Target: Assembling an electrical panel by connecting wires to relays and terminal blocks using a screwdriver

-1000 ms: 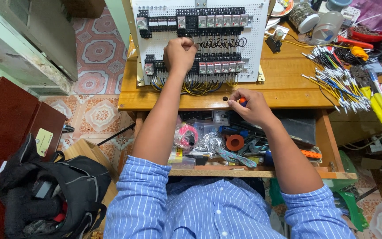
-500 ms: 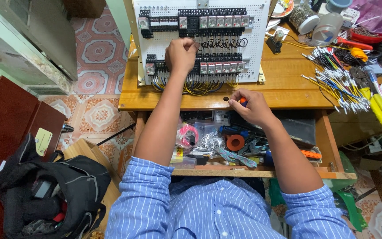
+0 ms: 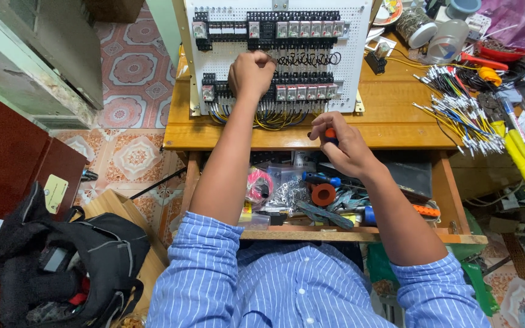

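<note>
- Head view looks down on a person in a blue striped shirt, working on a white board (image 3: pixel 360 61) full of small switch blocks that stands on a wooden surface (image 3: pixel 396 121).
- The left hand (image 3: pixel 251 73) is curled into a fist and pressed against the board, between the top row of blocks and the lower row (image 3: pixel 274 92).
- The right hand (image 3: pixel 343 143) is closed around a screwdriver with an orange handle (image 3: pixel 330 135), near the front edge of the surface and just below the board.
- It looks like much of the wiring is done: many blue, yellow and black wires (image 3: pixel 268 115) already run in under the lower row, right below the left hand.
- It looks like more is left to do: a big bunch of loose cut wires (image 3: pixel 457 115) lies well to the right of the right hand, not yet joined to anything.
- An open drawer (image 3: pixel 311 194) sits under the right hand, full of tools and small parts.
- Hard to see: the left fist covers the blocks behind it, so I cannot tell if it holds a wire.
- The tip of the screwdriver is hidden by the right hand.
- The top of the board is cut off by the picture edge.
- A black bag (image 3: pixel 68 261) lies on the floor, far left of the left hand.
</note>
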